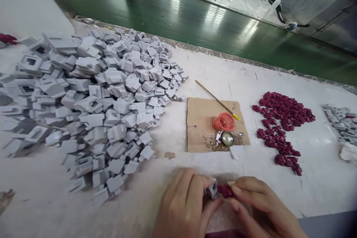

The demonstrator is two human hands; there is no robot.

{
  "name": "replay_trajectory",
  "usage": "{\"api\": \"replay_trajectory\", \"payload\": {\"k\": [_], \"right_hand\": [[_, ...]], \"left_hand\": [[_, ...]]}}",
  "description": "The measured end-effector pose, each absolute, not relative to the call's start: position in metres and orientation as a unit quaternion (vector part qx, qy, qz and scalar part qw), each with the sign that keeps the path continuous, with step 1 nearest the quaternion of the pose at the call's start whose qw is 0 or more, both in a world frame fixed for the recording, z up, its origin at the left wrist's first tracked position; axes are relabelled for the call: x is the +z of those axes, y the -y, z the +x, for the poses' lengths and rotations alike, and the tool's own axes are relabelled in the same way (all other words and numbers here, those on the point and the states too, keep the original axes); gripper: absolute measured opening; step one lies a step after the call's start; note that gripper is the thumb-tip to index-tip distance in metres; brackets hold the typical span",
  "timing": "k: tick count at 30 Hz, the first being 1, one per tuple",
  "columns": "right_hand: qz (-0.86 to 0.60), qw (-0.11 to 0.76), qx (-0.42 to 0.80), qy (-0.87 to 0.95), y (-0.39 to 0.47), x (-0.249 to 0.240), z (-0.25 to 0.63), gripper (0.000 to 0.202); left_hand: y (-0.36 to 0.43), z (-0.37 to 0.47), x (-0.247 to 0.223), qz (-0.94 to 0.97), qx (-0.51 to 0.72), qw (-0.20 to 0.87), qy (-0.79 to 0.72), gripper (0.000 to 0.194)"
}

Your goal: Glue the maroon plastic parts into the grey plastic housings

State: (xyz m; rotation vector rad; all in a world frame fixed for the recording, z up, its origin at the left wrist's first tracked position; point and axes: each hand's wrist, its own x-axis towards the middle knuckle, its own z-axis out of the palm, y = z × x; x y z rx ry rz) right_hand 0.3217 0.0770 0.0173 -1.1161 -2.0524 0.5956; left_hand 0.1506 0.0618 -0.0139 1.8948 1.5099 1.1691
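At table's (pixel 251 78) near edge we pinch a grey part (pixel 212 189) in L hand (pixel 182 204) and a red part (pixel 225 190) in R hand (pixel 258 204), touching end-to-end, axis running L-R btwn fingertips.

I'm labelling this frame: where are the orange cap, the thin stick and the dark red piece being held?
orange cap (pixel 223 121), head view, its rim
thin stick (pixel 214 98), head view, mid-shaft
dark red piece (pixel 224 190), head view, middle, between the fingertips

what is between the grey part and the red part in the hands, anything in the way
Nothing visible. The left hand holds the grey part and the right hand holds the red part; the two parts meet end to end with only fingertips around them. The piles and the cardboard lie farther back.
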Motion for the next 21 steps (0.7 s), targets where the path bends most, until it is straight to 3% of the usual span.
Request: {"api": "replay_trajectory", "payload": {"k": [6, 11, 16, 21], "right_hand": [[-0.435, 0.353, 0.245, 0.791, -0.075, 0.016, 0.32, 0.02], [-0.388, 0.265, 0.236, 0.851, -0.081, 0.024, 0.325, 0.018], [-0.379, 0.285, 0.23, 0.85, -0.083, 0.019, 0.324, 0.02], [-0.419, 0.269, 0.197, 0.844, -0.08, 0.015, 0.345, 0.032]], "left_hand": [[-0.061, 0.152, -0.011, 0.682, 0.422, 0.224, -0.555, 0.008], [-0.06, 0.152, -0.01, 0.687, 0.421, 0.235, -0.544, 0.005], [-0.059, 0.149, -0.01, 0.687, 0.412, 0.233, -0.551, 0.006], [-0.061, 0.145, -0.005, 0.64, 0.415, 0.325, -0.559, 0.02]]}}
